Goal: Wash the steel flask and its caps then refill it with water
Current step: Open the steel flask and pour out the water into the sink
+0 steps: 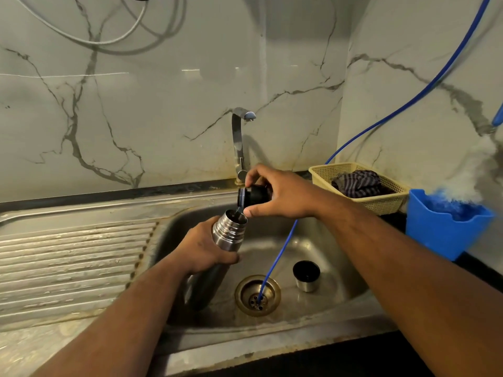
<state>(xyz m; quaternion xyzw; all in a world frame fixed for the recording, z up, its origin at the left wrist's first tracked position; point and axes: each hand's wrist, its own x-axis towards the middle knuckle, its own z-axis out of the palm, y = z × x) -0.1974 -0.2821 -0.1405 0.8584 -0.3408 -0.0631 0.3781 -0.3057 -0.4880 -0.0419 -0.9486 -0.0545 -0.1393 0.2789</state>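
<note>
Steel flask (228, 236) leans in the left hand (206, 248), fingers wrapped round its body below the threaded neck, over the left side of the sink (340, 251). The right hand (283, 197) pinches the black inner cap (253, 195), tipped just above the open mouth. Best to keep the cap's lip over the mouth and the flask steady. The cup cap (306, 276) stands beside the drain (257, 295).
</note>
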